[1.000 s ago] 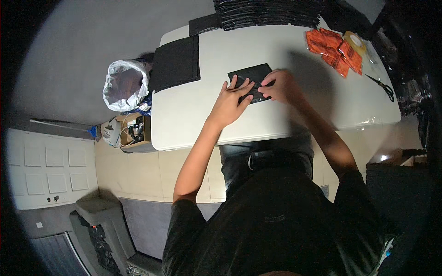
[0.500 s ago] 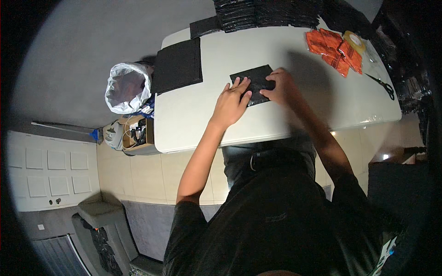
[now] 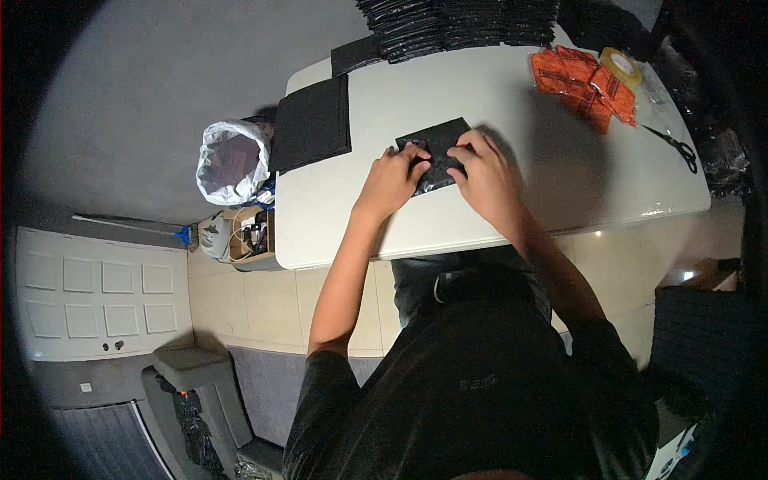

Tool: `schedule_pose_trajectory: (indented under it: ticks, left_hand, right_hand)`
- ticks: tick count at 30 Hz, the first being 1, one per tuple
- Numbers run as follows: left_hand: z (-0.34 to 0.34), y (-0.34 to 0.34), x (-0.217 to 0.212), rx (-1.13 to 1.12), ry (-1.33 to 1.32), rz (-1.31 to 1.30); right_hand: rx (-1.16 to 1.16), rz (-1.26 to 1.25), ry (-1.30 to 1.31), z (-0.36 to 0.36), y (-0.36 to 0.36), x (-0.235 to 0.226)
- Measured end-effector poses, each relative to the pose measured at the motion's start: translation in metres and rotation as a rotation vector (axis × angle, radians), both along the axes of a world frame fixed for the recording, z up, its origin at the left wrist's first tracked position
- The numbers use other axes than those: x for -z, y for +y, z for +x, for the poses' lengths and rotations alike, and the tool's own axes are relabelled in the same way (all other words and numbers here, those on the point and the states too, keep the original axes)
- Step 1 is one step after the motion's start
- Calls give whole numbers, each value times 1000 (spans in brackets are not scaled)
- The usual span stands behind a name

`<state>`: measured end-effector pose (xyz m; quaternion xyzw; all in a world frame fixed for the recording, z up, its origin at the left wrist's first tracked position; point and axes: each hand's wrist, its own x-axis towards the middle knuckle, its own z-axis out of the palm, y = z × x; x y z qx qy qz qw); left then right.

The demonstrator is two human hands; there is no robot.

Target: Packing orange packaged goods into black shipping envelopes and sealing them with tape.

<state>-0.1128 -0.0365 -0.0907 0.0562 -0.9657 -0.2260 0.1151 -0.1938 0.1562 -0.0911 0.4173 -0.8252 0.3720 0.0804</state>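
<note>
A flat, square black packet (image 3: 441,166) with a shiny plastic-like surface lies on the white table (image 3: 384,96) in front of me. My left hand (image 3: 389,179) is at its left edge, with the fingers bent and thumb and fingertips closing on the plastic. Across from it, my right hand (image 3: 486,178) holds the right part with curled fingers and thumb. Both sets of fingertips are on top of the packet, so its underside is hidden. To the left, a larger pile of flat black sheets (image 3: 314,124) rests on the table.
Tall stacks of black packets (image 3: 464,24) line the far edge. Orange packets (image 3: 572,76), a tape roll (image 3: 621,67) and black-handled scissors (image 3: 680,152) lie at the right. Beyond the table's left edge stand a white-lined bin (image 3: 232,164) and a cardboard box (image 3: 254,236).
My right hand has moved left and inward over the packet. My left fingers, flat before, are now bent at its left edge. The whole view has shifted slightly.
</note>
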Motion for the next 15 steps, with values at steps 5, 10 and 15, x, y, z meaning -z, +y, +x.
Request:
schedule_pose_trajectory:
  ticks: [5, 10, 15]
  left_hand:
    - [1, 6, -1, 11, -32, 12]
    - [-2, 8, -10, 10, -54, 15]
    - [-2, 10, -10, -24, -82, 62]
  right_hand:
    - [-65, -25, 21, -3, -5, 33]
    - [-9, 7, 27, 1, -8, 36]
    - [3, 35, 61, 2, -6, 38]
